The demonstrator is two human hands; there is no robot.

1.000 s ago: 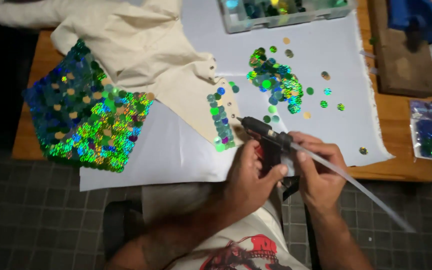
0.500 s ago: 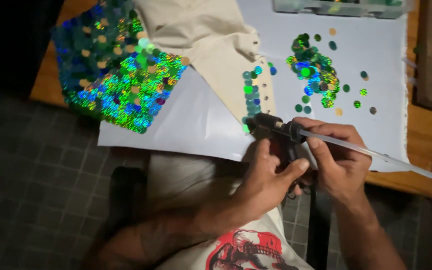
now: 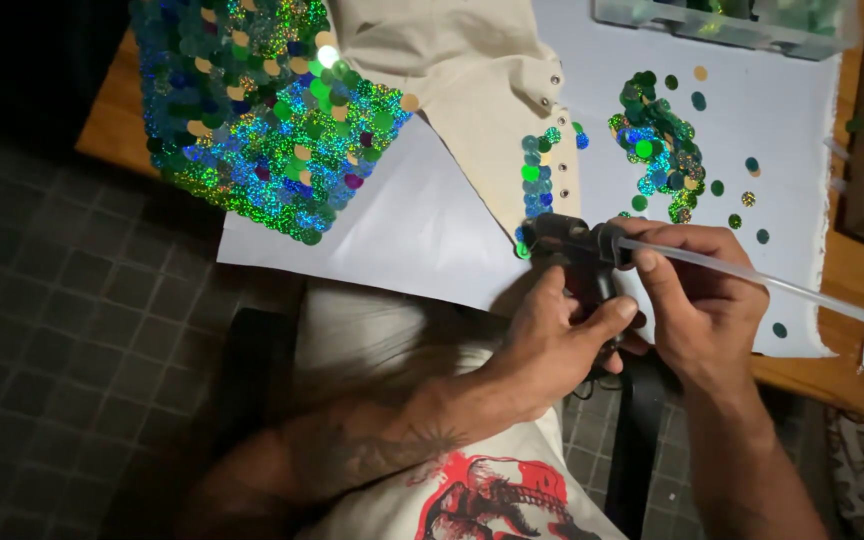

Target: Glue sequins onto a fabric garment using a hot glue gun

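Since half a second before, little had shifted: both hands had stayed clamped on the black glue gun (image 3: 580, 250), and the view had only drifted slightly over the table. The left hand (image 3: 552, 345) gripped the gun's handle from below, fingers curled closed around it, the thumb pressed along its side. The right hand (image 3: 697, 300) closed over the rear of the gun, its fingers pinched on the clear glue stick (image 3: 772, 285) that ran out behind toward the right. The nozzle sat at the lower end of a strip of cream fabric (image 3: 482, 90) dotted with green and blue sequins (image 3: 537, 180). Loose sequins lay in a pile (image 3: 657, 145) on the white paper sheet (image 3: 412, 230) nearby, and a fully sequinned panel (image 3: 262, 110) rested well to the left, over the wooden table (image 3: 117, 120).
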